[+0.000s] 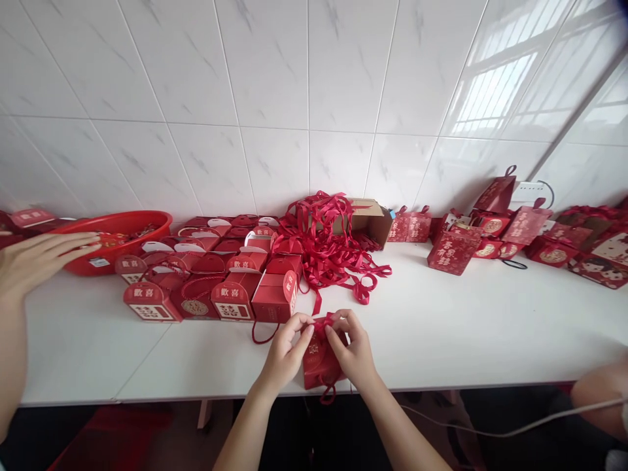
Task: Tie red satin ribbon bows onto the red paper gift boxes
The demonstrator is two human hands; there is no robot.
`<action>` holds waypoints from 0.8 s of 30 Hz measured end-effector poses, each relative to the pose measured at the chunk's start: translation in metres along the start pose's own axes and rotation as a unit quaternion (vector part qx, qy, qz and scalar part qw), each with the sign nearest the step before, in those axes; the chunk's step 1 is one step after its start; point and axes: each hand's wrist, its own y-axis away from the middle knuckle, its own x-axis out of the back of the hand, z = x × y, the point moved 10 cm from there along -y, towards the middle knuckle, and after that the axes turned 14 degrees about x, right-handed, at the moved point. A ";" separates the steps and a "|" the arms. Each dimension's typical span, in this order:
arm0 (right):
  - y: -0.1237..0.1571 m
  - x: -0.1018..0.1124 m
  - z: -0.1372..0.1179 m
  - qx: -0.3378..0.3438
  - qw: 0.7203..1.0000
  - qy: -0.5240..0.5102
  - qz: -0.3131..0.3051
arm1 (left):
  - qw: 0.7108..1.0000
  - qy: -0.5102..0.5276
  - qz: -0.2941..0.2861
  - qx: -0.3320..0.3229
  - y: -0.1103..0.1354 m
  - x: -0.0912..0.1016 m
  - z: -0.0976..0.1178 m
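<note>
A small red gift box (pixel 314 367) lies near the table's front edge, between my two hands. Red ribbon (pixel 322 325) crosses its upper end, and a loop of ribbon hangs at its lower end. My left hand (pixel 293 340) pinches the ribbon from the left with thumb and forefinger. On the other side, my right hand (pixel 349 337) pinches the same ribbon, its fingertips close to those of the left. My fingers partly hide the ribbon, so the shape of any knot is unclear.
Rows of red gift boxes (pixel 196 294) stand to the left. Tangled red ribbons (pixel 326 252) spill from a cardboard box (pixel 380 226). Another person's hand (pixel 53 252) reaches over a red basin (pixel 147 226). Finished-looking boxes (pixel 454 248) and a power strip (pixel 532 191) sit at right.
</note>
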 end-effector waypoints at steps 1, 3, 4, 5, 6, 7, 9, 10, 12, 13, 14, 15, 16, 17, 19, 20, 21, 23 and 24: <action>0.000 0.000 -0.001 0.004 1.000 0.004 -0.003 | 1.000 -0.004 0.006 -0.007 0.001 0.000 0.001; 0.000 0.000 -0.003 0.007 1.000 0.008 -0.004 | 0.999 -0.012 0.027 -0.021 0.003 0.000 0.002; 0.000 0.000 -0.004 0.008 1.000 0.010 -0.003 | 0.999 -0.014 0.039 -0.026 0.004 0.001 0.002; 0.000 0.001 -0.006 0.012 1.000 0.017 -0.002 | 0.998 -0.015 0.052 -0.030 0.004 0.001 0.001; 0.000 0.002 -0.008 0.020 0.999 0.030 -0.004 | 0.998 -0.012 0.061 -0.032 0.004 0.001 0.000; 0.000 0.002 -0.012 0.031 0.998 0.044 -0.007 | 0.997 -0.008 0.067 -0.033 0.004 0.001 -0.002; 0.001 0.002 -0.018 0.054 0.996 0.071 -0.017 | 0.997 0.000 0.074 -0.037 0.004 0.000 -0.005; 0.002 0.002 -0.019 0.061 0.995 0.079 -0.021 | 0.996 0.003 0.076 -0.039 0.005 -0.001 -0.006; 0.004 0.004 -0.019 0.062 0.994 0.086 -0.018 | 0.996 0.011 0.080 -0.041 0.005 -0.001 -0.009; 0.005 0.005 -0.017 0.058 0.994 0.090 -0.015 | 0.996 0.014 0.080 -0.041 0.005 -0.001 -0.010; 0.006 0.006 -0.014 0.051 0.994 0.095 -0.014 | 0.996 0.018 0.080 -0.040 0.006 -0.001 -0.010; 0.007 0.006 -0.011 0.041 0.994 0.099 -0.015 | 0.996 0.022 0.080 -0.039 0.006 -0.001 -0.011; 0.008 0.007 -0.007 0.027 0.994 0.100 -0.019 | 0.996 0.025 0.079 -0.038 0.005 -0.001 -0.011; 0.008 0.007 -0.003 0.011 0.995 0.098 -0.027 | 0.996 0.029 0.078 -0.037 0.005 -0.001 -0.010; 0.008 0.005 0.003 -0.018 0.994 0.098 -0.055 | 0.996 0.034 0.072 -0.035 0.004 -0.002 -0.009; 0.007 0.004 0.004 -0.027 0.991 0.104 -0.075 | 0.996 0.035 0.068 -0.034 0.002 -0.002 -0.009; 0.007 0.002 0.005 -0.030 0.988 0.113 -0.098 | 0.997 0.036 0.063 -0.034 0.001 -0.003 -0.008; 0.006 -0.003 0.004 -0.027 0.982 0.126 -0.137 | 0.997 0.036 0.055 -0.032 -0.001 -0.005 -0.007; 0.005 -0.005 0.004 -0.026 0.982 0.118 -0.144 | 0.997 0.037 0.052 -0.032 -0.003 -0.006 -0.008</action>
